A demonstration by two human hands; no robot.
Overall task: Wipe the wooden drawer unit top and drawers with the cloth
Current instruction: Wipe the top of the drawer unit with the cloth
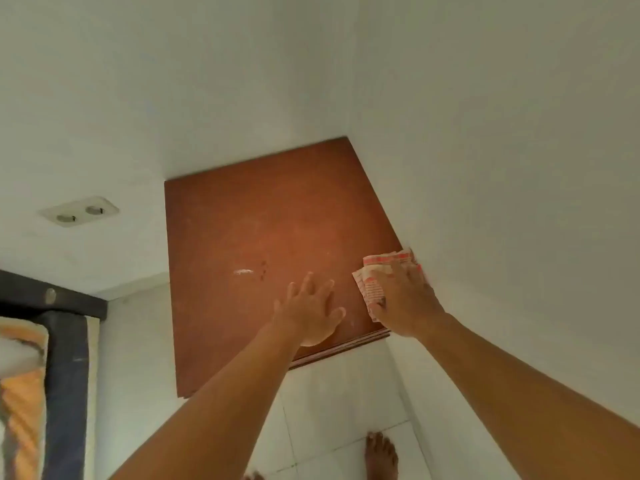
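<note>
Both hands work the unit's top [263,237]: the right hand [403,299] presses flat on the cloth [372,271] at the right edge by the wall, while the left hand [310,315] rests open near the front edge. Top-wiping is under way; next, sweep left across the white smear [244,272].

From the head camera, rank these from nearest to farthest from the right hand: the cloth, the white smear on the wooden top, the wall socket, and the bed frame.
Measured from the right hand:
1. Cloth, under that hand at the top's right edge.
2. White smear, mid-top, beyond the left hand.
3. Wall socket, on the left wall.
4. Bed frame, far left, by the floor.
</note>
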